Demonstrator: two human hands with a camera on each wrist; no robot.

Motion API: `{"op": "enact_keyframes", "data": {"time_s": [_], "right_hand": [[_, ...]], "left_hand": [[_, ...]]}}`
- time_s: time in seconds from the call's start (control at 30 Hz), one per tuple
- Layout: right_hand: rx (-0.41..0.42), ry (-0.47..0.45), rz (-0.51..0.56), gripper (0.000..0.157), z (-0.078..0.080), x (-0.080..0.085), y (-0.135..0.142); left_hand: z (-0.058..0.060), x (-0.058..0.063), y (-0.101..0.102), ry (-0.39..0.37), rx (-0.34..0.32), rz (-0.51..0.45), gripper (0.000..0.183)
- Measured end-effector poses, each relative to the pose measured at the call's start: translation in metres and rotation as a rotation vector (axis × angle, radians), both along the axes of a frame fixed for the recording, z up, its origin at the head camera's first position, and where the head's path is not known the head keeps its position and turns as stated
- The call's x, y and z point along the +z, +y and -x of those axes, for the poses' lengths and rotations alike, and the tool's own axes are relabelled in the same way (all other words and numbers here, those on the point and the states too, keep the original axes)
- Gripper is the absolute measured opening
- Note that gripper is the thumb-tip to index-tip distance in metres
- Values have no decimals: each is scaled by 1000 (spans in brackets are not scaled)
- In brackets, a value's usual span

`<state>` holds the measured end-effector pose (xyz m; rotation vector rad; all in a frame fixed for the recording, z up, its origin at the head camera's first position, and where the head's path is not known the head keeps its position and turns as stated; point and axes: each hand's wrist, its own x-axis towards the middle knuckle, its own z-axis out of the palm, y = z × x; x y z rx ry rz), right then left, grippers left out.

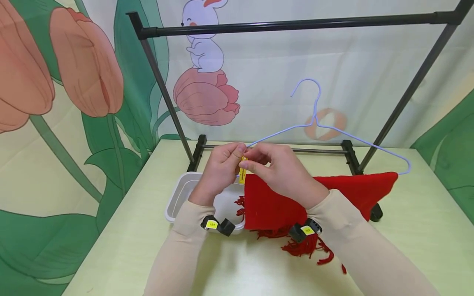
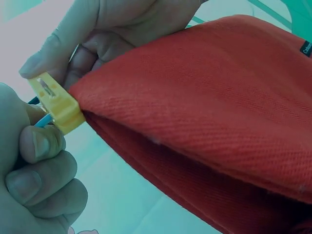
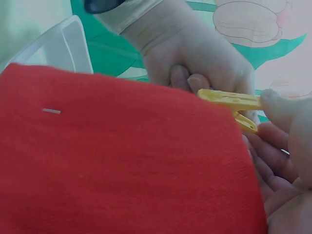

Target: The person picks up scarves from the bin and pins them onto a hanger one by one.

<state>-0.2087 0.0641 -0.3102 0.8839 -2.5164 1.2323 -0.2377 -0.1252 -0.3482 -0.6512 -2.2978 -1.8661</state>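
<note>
A folded red scarf (image 1: 274, 207) with fringe hangs along the lower part of a light-purple wire hanger (image 1: 280, 132), whose hook points up. At the scarf's left corner sits a yellow clothespin (image 1: 242, 172), its nose against the cloth and wire. My right hand (image 1: 283, 172) pinches the clothespin's handles between thumb and fingers, as the right wrist view shows. With fingers curled, my left hand (image 1: 221, 170) grips the hanger's left end; a short bit of the wire (image 2: 44, 121) shows between its fingers and the clothespin. Scarf and hands hide the rest of that end.
A white plastic basin (image 1: 177, 199) stands on the table (image 1: 122, 242) under my left forearm. Behind the hanger rises a black rack with a top bar (image 1: 296, 25), slanted side posts and feet on the table. A printed curtain (image 1: 266, 82) hangs at the back.
</note>
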Motion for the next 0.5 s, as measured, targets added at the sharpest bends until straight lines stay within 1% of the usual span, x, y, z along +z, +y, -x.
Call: {"op": "enact_keyframes", "data": {"time_s": [0.13, 0.27, 0.37, 0.5], "right_hand": [[-22, 50, 34, 19, 0, -2, -1], [-32, 97, 74, 17, -1, -2, -3], [-29, 124, 100, 13, -1, 1, -3], [-20, 152, 107, 9, 0, 5, -1]], "left_hand": [[0, 1, -1, 35, -17, 7, 33], [-1, 1, -1, 54, -17, 0, 32], [-1, 1, -1, 64, -24, -9, 32], [-2, 1, -1, 74, -44, -12, 33]]}}
